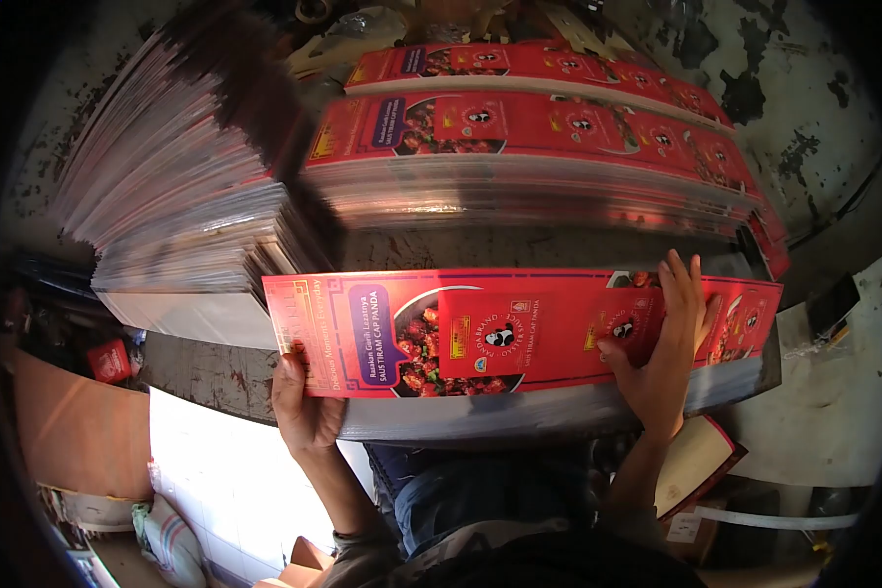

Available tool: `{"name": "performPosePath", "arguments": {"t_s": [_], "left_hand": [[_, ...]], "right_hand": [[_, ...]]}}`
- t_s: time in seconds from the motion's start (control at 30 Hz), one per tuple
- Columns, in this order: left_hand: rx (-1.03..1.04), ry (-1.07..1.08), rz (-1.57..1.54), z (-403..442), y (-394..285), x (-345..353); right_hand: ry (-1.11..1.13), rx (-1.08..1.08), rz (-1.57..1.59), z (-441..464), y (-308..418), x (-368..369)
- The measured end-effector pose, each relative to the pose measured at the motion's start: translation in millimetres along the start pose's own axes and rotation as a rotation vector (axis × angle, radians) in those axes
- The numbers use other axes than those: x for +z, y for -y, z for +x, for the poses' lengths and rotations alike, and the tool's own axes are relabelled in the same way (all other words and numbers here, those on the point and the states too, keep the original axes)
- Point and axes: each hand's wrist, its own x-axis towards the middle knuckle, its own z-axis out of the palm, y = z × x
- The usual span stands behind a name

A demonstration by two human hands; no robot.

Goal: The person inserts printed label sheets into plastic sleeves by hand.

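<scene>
A long red printed packaging sheet point(559, 338), with panda logos and food pictures, lies on top of a stack of sheets point(519, 416) right in front of me. At its left end, my left hand point(307, 404) is closed on the near corner, thumb on the printed face and fingers curled at the edge. My right hand point(662, 358) rests over the right part of the same sheet, fingers stretched out and thumb spread apart. Whether the left hand holds one sheet or several I cannot tell.
Two more stacks of red printed sheets point(549, 127) point(539, 64) stand beyond on the dark worktable point(201, 367). A tall leaning pile of sheets point(191, 196) fills the left side. A small red packet point(109, 361) lies at the far left. A striped sack point(173, 541) is low at the left.
</scene>
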Motion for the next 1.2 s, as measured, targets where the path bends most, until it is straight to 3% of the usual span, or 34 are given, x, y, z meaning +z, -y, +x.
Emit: {"name": "performPosePath", "arguments": {"t_s": [0.1,0.3,0.37,0.43,0.5,0.53,0.57,0.63,0.73,0.9,1.0,1.07,1.2], "left_hand": [[-0.010,0.010,0.098,1.8,0.5,-3.1],[-0.127,0.056,0.275,11.5,-3.9,28.2],[-0.103,0.121,0.796,16.7,-5.8,41.1],[-0.030,0.171,0.916,21.9,-5.2,48.2],[-0.005,0.306,1.754,25.9,-9.8,56.8],[0.143,0.355,1.918,26.6,-2.0,48.6],[0.141,0.353,1.917,26.2,3.9,44.5],[0.323,0.450,2.008,24.0,13.8,41.8],[0.263,0.386,2.033,18.9,14.3,47.2],[0.378,0.380,2.155,18.1,16.7,46.8],[0.330,0.408,2.146,18.2,14.7,48.4],[0.462,0.468,2.089,18.3,15.2,46.7],[0.469,0.501,2.014,18.5,17.1,47.2]], "right_hand": [[-0.074,0.033,0.041,7.0,-1.3,-5.5],[-0.238,-0.010,-0.215,14.9,-21.5,-41.2],[-0.234,-0.041,-0.274,22.7,-28.5,-53.6],[-0.261,-0.011,-0.252,28.0,-36.0,-59.0],[-0.281,-0.019,-0.232,30.8,-38.5,-59.6],[-0.279,-0.015,-0.220,31.5,-37.5,-59.6],[-0.276,-0.009,-0.208,31.6,-36.3,-58.7],[-0.244,-0.004,-0.210,30.4,-33.9,-54.0],[-0.187,-0.032,-0.234,31.2,-30.7,-47.1],[-0.187,-0.190,-0.323,48.1,-23.0,-41.7],[-0.175,-0.304,-0.252,62.7,-11.8,-43.3],[-0.129,-0.351,-0.198,69.5,-2.3,-42.6],[-0.115,-0.398,-0.179,87.6,18.6,-36.4]]}}
